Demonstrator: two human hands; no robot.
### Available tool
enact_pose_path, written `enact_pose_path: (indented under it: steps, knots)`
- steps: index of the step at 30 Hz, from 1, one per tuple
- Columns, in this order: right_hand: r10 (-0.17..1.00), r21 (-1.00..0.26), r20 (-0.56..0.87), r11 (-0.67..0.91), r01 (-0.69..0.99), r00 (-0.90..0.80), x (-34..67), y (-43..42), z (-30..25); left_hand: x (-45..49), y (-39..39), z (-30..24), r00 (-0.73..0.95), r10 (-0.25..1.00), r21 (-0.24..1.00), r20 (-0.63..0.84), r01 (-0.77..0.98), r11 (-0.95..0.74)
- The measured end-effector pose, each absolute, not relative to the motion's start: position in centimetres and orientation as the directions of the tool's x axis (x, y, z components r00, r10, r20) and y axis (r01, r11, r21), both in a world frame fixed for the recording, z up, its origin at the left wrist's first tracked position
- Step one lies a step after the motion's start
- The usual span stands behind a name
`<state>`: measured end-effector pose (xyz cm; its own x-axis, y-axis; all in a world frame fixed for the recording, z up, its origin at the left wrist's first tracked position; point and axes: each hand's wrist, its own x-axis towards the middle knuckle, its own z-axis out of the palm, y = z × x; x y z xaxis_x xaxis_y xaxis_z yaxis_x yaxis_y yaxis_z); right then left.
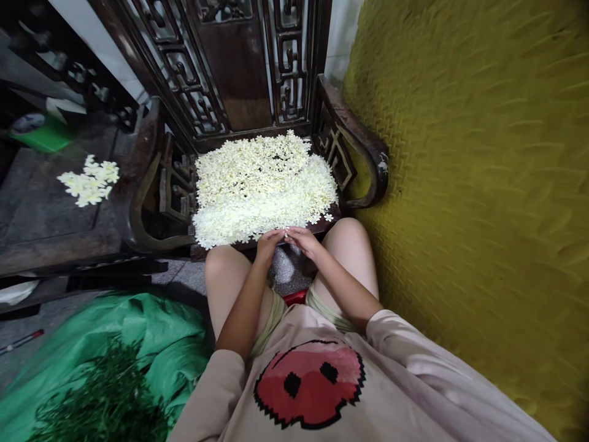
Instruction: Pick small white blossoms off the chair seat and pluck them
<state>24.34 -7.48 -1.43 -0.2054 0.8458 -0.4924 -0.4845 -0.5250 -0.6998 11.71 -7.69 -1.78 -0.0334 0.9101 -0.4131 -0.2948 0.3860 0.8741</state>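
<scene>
Shirt [331, 390] nearest; left hand [270, 238], right hand [301, 238] angled together.

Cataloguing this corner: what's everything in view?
Armchair: 1, dark brown, ahead
Blossoms: uncountable, cream, on its seat
Side table: 1, dark, left of armchair
Flower cluster: 1, cream, side table
Container: 1, green, side table
White object: 1, white, far left
Stick: 1, partly red, far left
Sheet: 1, green, lower left
Leafy stems: many, green, on sheet
Textured surface: 1, yellow, right
Floor: 1, grey, beneath
Wall: 1, white, behind armchair
Red object: 1, red, centre
Shirt: 1, pale pink, bottom
Shorts: 1, green, centre
Legs: 2, bare, centre
Left hand: 1, bare, at seat edge
Right hand: 1, bare, beside left
</scene>
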Motion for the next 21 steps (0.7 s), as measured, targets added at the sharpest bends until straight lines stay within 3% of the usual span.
enact_pose_path:
  steps: [14, 21]
  knots:
    - [0.818, -0.672, -0.554, -0.549, -0.498, -0.154, 24.36, -7.22, -1.64, 11.71, -7.37, -2.63, -0.037, 0.899, 0.858, -0.436, -0.319, 0.403]
    - [0.817, -0.679, -0.544, -0.563, -0.471, -0.193, 24.20, -7.43, -1.57, 11.83, -7.31, -2.50, -0.160, 0.941, 0.948, -0.299, -0.163, 0.274]
